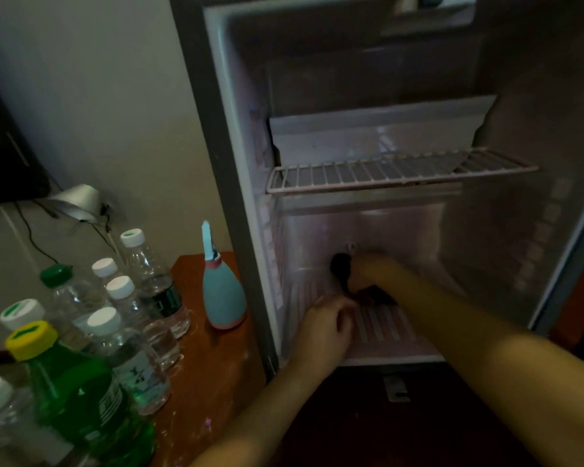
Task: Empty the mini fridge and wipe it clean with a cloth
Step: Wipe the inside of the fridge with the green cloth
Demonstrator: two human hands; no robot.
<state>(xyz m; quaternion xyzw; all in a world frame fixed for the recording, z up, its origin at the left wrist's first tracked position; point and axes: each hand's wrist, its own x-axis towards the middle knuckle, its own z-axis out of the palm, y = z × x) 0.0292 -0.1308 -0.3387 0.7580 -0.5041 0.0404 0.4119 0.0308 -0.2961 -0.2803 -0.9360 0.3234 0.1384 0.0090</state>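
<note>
Open grey mini fridge, emptied. At its 6 o'clock, right hand, fingers seemingly clenching dark cloth; left hand curled at 7 o'clock, grasp untellable. Risk: rising forearm dislodges white wire shelf.

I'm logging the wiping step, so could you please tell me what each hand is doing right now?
Left hand: fingers curled by the fridge floor; hold cannot be told.
Right hand: gripping the dark cloth.
</note>
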